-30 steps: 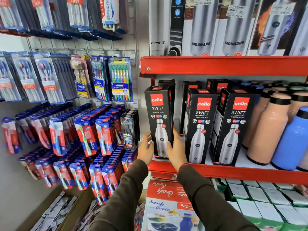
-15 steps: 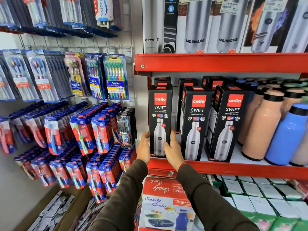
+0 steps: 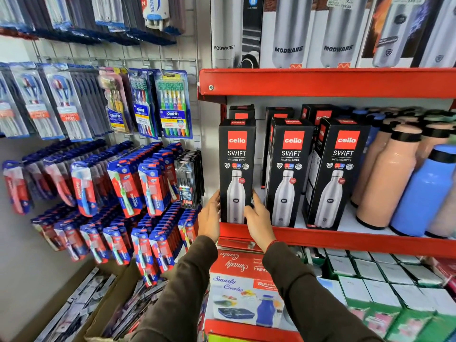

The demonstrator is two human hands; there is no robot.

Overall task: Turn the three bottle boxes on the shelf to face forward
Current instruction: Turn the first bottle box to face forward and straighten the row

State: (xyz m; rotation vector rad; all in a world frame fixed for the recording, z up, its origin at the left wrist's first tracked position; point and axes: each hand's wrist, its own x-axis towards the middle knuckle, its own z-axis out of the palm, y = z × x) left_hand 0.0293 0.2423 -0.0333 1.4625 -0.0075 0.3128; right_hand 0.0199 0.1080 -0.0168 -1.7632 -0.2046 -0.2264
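Three black "cello SWIFT" bottle boxes stand in a row on the red shelf (image 3: 345,239). The left box (image 3: 236,169) faces squarely forward and stands upright on the shelf. My left hand (image 3: 209,215) presses its lower left edge and my right hand (image 3: 257,214) grips its lower right edge. The middle box (image 3: 287,171) and the right box (image 3: 336,172) show their fronts, turned slightly so a side panel also shows. More of the same boxes stand behind them.
Peach bottles (image 3: 385,178) and a blue bottle (image 3: 424,191) crowd the shelf's right side. Toothbrush packs (image 3: 128,188) hang on the wall at left. A "Smarty Combo" box (image 3: 244,287) and small white boxes (image 3: 370,272) lie below. The shelf above (image 3: 320,81) carries Modware boxes.
The left box, which was tilted and lifted a second ago, now stands upright and flat on the shelf, facing forward. Both hands have stayed on its lower edges.
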